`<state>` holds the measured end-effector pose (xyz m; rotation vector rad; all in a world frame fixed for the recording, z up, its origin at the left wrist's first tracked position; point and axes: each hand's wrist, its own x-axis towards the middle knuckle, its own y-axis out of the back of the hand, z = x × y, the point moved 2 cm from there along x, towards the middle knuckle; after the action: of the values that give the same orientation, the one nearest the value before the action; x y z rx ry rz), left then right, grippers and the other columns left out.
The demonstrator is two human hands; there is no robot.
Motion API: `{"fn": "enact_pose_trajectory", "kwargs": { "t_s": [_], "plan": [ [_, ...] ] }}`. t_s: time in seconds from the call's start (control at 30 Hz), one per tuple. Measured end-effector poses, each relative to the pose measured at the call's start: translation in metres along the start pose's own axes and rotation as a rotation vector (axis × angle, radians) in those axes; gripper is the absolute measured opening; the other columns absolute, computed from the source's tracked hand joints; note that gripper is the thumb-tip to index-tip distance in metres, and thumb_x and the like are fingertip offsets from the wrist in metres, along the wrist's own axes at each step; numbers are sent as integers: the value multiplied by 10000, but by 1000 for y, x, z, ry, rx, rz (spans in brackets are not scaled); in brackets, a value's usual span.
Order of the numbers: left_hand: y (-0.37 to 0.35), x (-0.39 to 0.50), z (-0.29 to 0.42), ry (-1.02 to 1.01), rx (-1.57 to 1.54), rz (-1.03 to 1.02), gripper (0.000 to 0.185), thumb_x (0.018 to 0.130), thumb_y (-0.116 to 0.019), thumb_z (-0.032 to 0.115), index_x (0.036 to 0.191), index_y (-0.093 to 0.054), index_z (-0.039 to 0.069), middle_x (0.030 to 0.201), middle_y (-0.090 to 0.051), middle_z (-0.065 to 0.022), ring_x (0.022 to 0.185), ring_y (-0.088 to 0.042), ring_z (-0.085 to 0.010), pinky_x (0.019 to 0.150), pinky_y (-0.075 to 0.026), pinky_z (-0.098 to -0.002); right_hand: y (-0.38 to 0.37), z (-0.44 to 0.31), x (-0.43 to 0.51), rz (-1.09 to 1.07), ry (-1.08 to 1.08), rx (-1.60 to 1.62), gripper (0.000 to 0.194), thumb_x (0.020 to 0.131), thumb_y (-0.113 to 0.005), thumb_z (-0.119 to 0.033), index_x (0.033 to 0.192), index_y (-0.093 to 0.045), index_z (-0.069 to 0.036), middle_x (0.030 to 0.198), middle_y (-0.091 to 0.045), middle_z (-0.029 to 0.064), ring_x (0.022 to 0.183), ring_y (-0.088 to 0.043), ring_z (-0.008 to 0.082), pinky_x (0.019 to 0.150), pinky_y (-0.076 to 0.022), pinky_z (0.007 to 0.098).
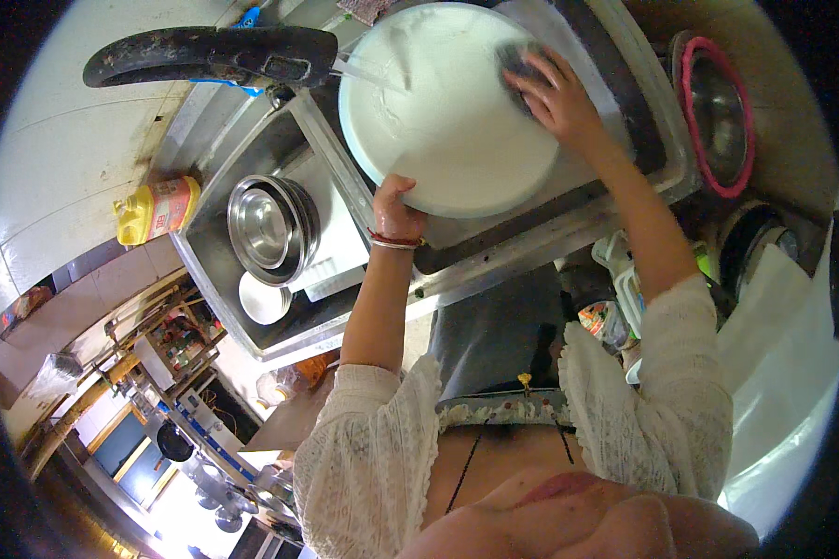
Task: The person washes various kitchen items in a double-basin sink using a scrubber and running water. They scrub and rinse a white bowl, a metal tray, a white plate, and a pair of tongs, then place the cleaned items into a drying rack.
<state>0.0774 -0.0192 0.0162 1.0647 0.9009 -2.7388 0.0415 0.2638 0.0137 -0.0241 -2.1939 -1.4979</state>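
A large round white dish (447, 126), wet on its surface, is held tilted over the right basin of a steel sink (545, 199). My left hand (397, 213) grips its near-left rim, thumb on top and fingers hidden below. On the dish's right side my right hand (556, 98) presses a dark scrubbing pad (521, 59), which is blurred and partly covered by the fingers. From the black faucet (217, 57) a thin stream of water (370, 75) falls onto the dish.
Stacked steel bowls (262, 223), white bowls (264, 299) and a white tray (335, 244) sit in the left basin. A yellow jug (159, 209) stands at the sink's left edge. To the right is a pink-rimmed bowl (748, 119); plastic baskets (622, 272) lie below.
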Motion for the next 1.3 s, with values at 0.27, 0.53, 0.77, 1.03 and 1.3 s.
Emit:
{"fn": "enact_pose_trajectory", "kwargs": {
  "t_s": [0.27,0.53,0.77,1.03,1.3],
  "plan": [
    [-1,9,-16,124,-31,-72,435,633,-536,129,1052,-523,12,1004,-560,-111,950,-533,-289,860,-430,-428,-73,-110,96,42,460,253,366,830,-534,-429,1177,-556,-314,1297,-458,47,1217,-386,307,976,-297,541],
    [11,1,5,-116,110,87,390,610,-567,157,954,-536,-24,938,-542,-125,887,-531,-302,803,-440,-422,-32,20,118,-256,-553,275,645,775,-573,-579,1211,-534,-104,1219,-545,120,1070,-546,327,883,-443,390],
    [-9,23,-41,23,-328,51,501,640,-561,94,1133,-500,35,1102,-542,-117,1032,-510,-305,913,-412,-457,-40,26,-27,-101,-1360,1202,602,683,-749,-353,1139,-554,-12,1087,-609,97,1008,-563,231,866,-436,347],
    [-27,131,-56,-14,-314,-72,732,835,-444,625,1335,-378,94,1368,-395,-88,1230,-378,-306,1035,-289,-465,86,-14,9,185,-648,480,311,657,-736,-68,938,-607,-33,939,-643,65,846,-621,234,749,-487,289],
    [-42,105,23,80,-225,-484,455,713,-513,258,1057,-562,-36,998,-627,-185,892,-614,-326,828,-490,-437,86,-45,-30,114,360,318,307,691,-619,-45,982,-647,-140,1084,-626,49,1031,-594,251,918,-471,417]
  ]
}}
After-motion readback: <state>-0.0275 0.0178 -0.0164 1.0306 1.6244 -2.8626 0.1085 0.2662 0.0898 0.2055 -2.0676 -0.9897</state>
